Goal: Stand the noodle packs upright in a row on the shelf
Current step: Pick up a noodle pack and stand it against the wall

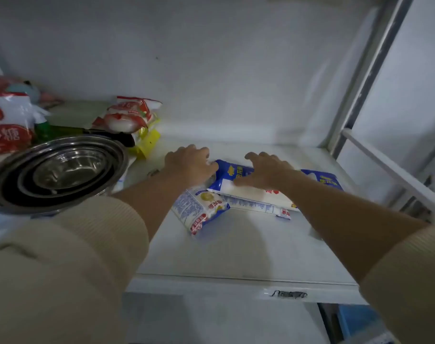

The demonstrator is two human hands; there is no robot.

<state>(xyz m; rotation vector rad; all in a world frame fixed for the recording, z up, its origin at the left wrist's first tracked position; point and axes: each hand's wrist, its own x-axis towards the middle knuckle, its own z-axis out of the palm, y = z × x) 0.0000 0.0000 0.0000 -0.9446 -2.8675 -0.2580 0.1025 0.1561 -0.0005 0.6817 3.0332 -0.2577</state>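
Blue and white noodle packs lie flat in a loose pile on the white shelf (236,252). One pack (200,209) points toward me at the front left. A longer pack (254,196) lies across the pile, and a third pack (323,180) shows behind my right forearm. My left hand (187,163) rests on the far end of the front-left pack, fingers curled over it. My right hand (263,171) lies on top of the long pack with fingers spread. Whether either hand actually grips a pack is hidden.
Nested steel bowls (58,173) sit at the left, a red and white sugar bag (8,125) behind them. Red and white packets (129,115) and a yellow item (147,142) stand near the back wall. A metal frame post (360,78) and rail (395,167) bound the right side.
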